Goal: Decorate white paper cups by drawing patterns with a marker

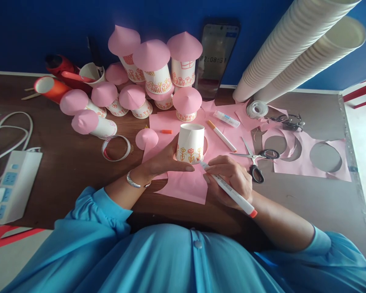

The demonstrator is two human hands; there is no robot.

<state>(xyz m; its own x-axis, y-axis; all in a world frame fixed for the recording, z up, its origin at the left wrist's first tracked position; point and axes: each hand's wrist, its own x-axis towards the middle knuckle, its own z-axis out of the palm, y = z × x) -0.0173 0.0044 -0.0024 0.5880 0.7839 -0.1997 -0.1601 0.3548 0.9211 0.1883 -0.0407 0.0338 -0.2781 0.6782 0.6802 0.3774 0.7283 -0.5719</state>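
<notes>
One cup (191, 140), one marker (232, 193) in use. Left hand (167, 161) wraps the cup low down, thumb in front; right hand (233, 179) pinches the marker. Cup is above the pink paper (186, 187) — narrow end up, long axis near upright. Marker diagonal — tip up-left at cup's lower edge, red end down-right. Around: two cup stacks (288, 47), one spare marker (221, 135), one loose cone (147, 139), one phone (218, 61).

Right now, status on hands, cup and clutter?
Left hand: holding cup. Right hand: holding marker, tip at cup's lower edge. Open scissors close by right hand.
</notes>
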